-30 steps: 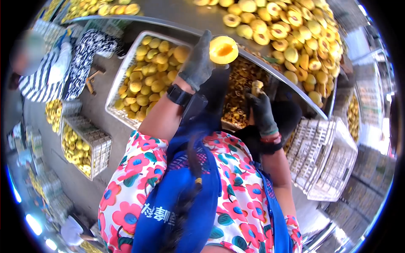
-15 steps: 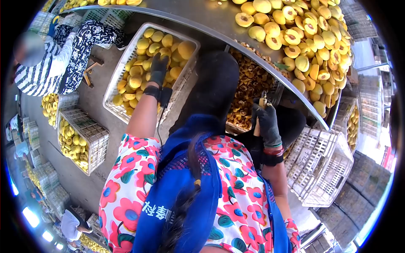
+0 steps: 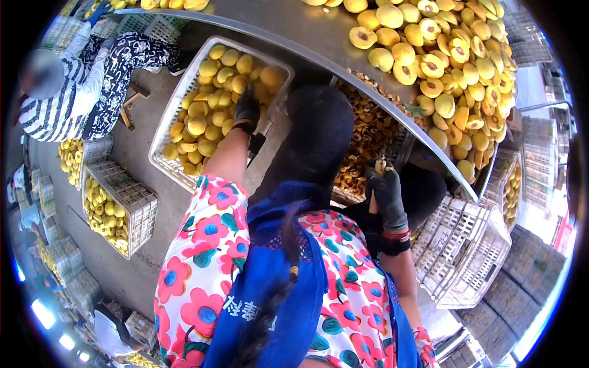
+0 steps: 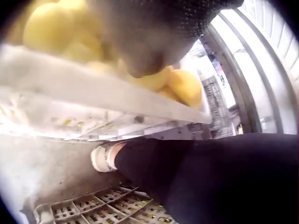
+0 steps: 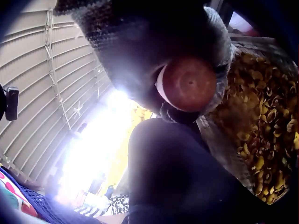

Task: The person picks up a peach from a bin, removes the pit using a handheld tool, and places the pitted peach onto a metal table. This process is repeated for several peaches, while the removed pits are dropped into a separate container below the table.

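My gloved left hand (image 3: 247, 109) reaches down among the yellow peaches (image 3: 205, 126) in a white plastic crate (image 3: 161, 132). In the left wrist view the dark glove (image 4: 149, 35) hangs over the fruit just inside the crate's rim (image 4: 93, 91). Its fingers are mostly hidden, and I cannot tell whether they grip a peach. My gloved right hand (image 3: 386, 190) holds a wooden-handled tool (image 3: 373, 201) upright, near my knee. The round butt of its handle (image 5: 190, 84) shows below the curled fingers in the right wrist view.
Peach pits and scraps (image 3: 362, 132) fill a container between my legs. A metal table (image 3: 325, 30) in front carries a heap of halved peaches (image 3: 454, 67). White crates (image 3: 457, 251) stand at the right, and a filled crate (image 3: 123, 208) at the left. Another person (image 3: 67, 101) sits at the far left.
My left hand held a peach half near the table a second ago. It moved left to the peach crate without that half and has shifted slightly right there. The right hand stays low with its tool.
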### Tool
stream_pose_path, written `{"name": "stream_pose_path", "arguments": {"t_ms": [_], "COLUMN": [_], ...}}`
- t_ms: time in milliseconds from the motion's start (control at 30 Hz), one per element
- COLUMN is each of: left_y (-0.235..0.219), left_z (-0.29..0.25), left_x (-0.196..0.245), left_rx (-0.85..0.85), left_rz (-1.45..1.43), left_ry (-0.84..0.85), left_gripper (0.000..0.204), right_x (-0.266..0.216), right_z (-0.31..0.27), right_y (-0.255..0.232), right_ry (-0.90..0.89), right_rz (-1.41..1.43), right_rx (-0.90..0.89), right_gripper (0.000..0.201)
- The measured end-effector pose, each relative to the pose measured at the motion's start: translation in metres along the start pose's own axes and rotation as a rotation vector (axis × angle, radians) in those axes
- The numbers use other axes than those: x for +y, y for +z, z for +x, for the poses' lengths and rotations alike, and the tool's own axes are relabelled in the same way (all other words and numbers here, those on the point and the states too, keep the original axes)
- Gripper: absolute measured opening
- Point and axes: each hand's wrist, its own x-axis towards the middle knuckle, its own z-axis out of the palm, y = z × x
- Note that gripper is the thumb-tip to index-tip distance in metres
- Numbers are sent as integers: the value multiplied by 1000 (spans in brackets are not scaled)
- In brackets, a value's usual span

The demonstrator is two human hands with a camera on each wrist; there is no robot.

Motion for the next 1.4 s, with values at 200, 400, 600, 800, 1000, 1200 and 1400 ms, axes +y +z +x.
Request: {"name": "stream_pose_path", "arguments": {"t_ms": [200,400,600,800,1000,1200,1400], "left_y": [-73,-131,-89,-76,-102,-151,-118], "left_z": [18,40,100,115,86,-35,-91], "left_x": [82,237,335,347,321,323,315], "left_rx": [461,460,-6,-200,-170,-548,-285], "left_rz": [-26,-266,-52,144,-120,-1017,-1142], "left_ry": [194,723,578,430,389,354,353], "left_gripper": [34,32,55,60,63,46,53], "right_x": [21,4,-4,9,-2,-44,-53], "right_z": [9,5,-1,2,0,-22,-35], "right_y": [-11,-7,-12,-26,-19,-6,-6], "right_ry": [-73,-49,-67,-161,-191,-223,-255], "right_rz": [-13,-3,77,117,148,206,199], "right_rx": [-38,-5,-27,-26,-26,-12,-116], "right_gripper": [8,6,7,5,4,5,5]}}
